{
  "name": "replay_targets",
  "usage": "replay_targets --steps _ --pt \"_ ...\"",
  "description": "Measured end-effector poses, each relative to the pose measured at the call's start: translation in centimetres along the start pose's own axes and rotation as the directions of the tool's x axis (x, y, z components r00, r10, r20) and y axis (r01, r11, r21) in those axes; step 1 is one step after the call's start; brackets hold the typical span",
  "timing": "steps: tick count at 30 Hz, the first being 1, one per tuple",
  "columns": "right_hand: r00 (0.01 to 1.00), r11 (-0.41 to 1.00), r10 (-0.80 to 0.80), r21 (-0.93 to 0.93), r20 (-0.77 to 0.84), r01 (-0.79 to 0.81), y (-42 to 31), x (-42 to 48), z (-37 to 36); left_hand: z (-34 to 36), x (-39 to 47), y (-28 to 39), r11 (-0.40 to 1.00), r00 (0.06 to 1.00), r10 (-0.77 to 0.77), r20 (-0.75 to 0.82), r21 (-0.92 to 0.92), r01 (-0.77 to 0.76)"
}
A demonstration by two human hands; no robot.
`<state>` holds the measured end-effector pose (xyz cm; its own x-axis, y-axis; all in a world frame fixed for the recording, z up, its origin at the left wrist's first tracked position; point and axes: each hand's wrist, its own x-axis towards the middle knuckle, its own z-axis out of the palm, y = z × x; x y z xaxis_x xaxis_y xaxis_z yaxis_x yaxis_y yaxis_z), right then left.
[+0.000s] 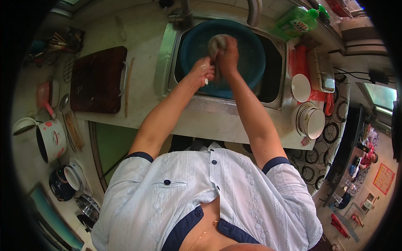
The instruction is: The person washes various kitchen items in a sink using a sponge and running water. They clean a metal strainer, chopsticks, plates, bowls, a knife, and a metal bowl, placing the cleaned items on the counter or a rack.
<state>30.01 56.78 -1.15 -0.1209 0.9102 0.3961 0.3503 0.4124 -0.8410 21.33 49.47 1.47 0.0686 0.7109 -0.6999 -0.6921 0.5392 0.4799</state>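
Note:
Over a blue plastic basin [191, 40] set in a metal sink, my two hands work close together. My right hand [228, 58] grips a pale grey wad [216, 40], a cloth or a scouring pad; blur hides which. My wet left hand [202, 71] is closed in a fist just to its left. Out of the bottom of this fist pokes the white end [206, 81] of a small object, the rest hidden by the fingers. Something dark and blurred hangs between the hands. Water seems to lie in the basin.
A metal faucet [254, 14] arches over the basin's far rim. Stacked bowls [311, 122], a white bowl [301, 88] and a lidded container [320, 70] stand right, below green soap bottle [296, 25]. Left lie a dark cutting board [97, 80] and a thin stick [128, 88].

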Motion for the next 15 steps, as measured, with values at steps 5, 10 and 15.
replay_targets --steps 5,10,15 --pt "0.927 0.904 0.375 0.212 0.031 -0.372 3.2 2.6 -3.3 -3.0 0.9 -0.1 0.354 0.674 0.717 0.179 0.738 -0.574" --pt "0.974 0.993 -0.111 0.062 0.199 0.1 -2.8 -0.6 -3.2 -1.4 0.2 -1.0 -0.01 0.719 0.668 0.193 0.968 -0.251" --pt "0.931 0.937 -0.207 -0.213 0.3 0.277 -1.3 0.3 -2.3 -0.3 -3.3 -0.7 -0.059 0.739 0.631 0.236 0.964 -0.258"
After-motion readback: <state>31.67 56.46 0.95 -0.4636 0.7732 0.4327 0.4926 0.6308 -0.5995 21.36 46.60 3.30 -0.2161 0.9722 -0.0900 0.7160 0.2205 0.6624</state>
